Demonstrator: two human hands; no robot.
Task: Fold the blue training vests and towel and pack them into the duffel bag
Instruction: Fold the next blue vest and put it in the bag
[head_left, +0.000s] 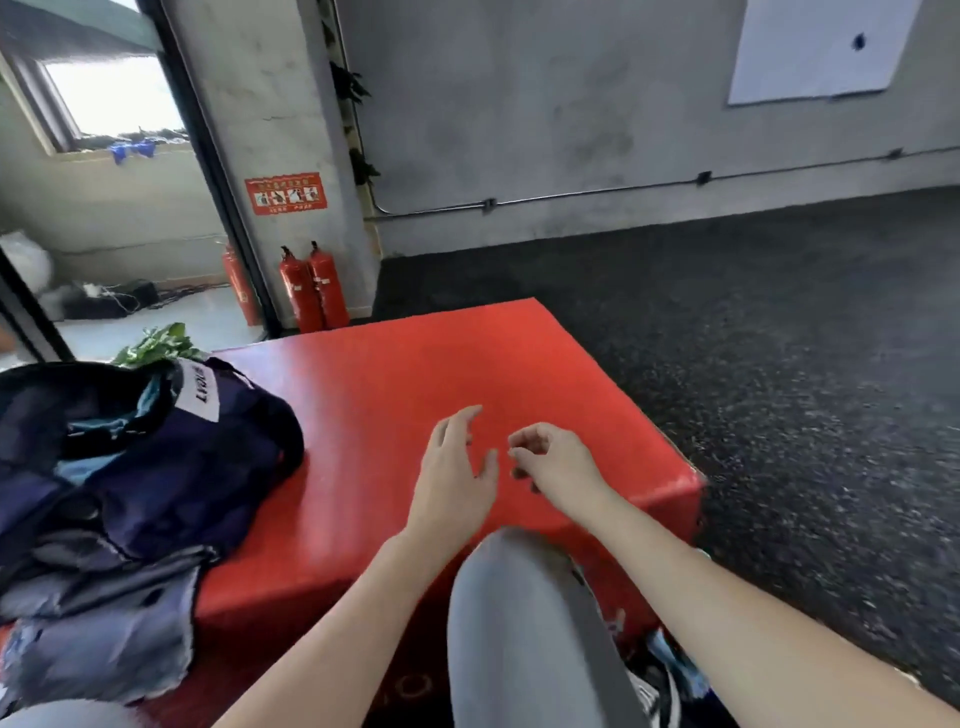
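A dark navy duffel bag (156, 457) with a white label sits open at the left end of a red box (395, 374), with blue and light-blue fabric showing in its mouth. A rumpled grey-blue cloth (104, 639) lies in front of the bag at the box's near left corner. My left hand (457, 467) hovers over the bare red top with relaxed, straight fingers and holds nothing. My right hand (556, 462) is beside it, fingers loosely curled, also holding nothing. Both hands are well to the right of the bag.
My knee in grey trousers (519, 613) is against the box's near side. Dark speckled flooring (779, 338) lies to the right and behind. Red fire extinguishers (311, 291) stand by a pillar at the back; green leaves (156, 345) show behind the bag.
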